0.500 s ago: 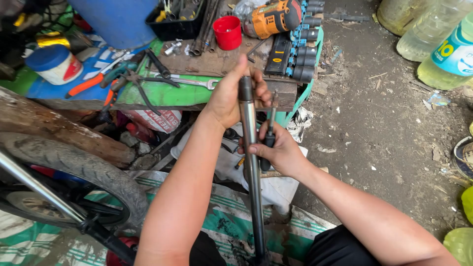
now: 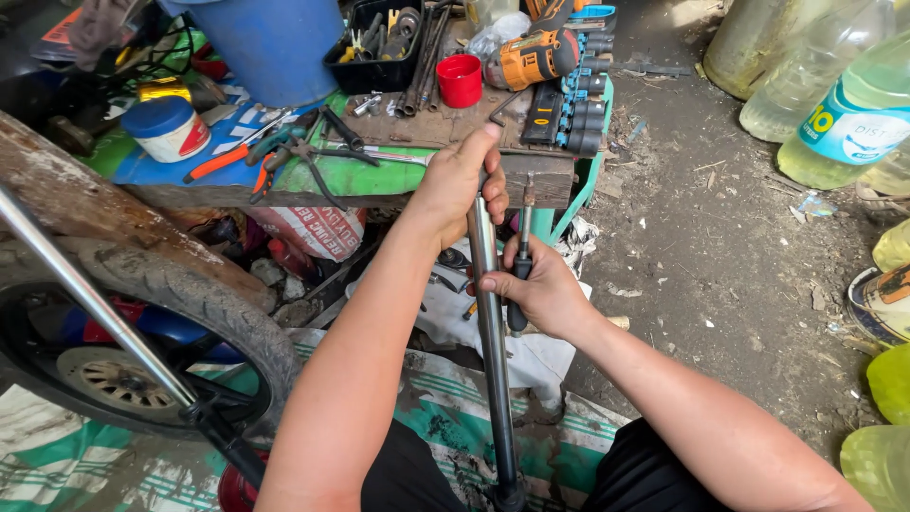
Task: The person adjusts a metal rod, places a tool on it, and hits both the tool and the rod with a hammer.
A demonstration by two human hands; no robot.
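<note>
Below the bench [image 2: 379, 175] | my left hand [image 2: 462, 180] clenches one tube's [image 2: 489, 322] top | right hand [image 2: 536, 289] grips one screwdriver [image 2: 521, 248] just beside it

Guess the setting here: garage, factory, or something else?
Probably a small, informal motorcycle repair workshop. A wheel with a tyre stands at the left, a cordless drill and pliers lie on a low bench, and both hands hold a long metal tube upright over a dirt floor.

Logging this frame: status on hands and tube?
Left hand capping fork tube top. Right hand gripping screwdriver against tube. Nothing in the way.
</note>
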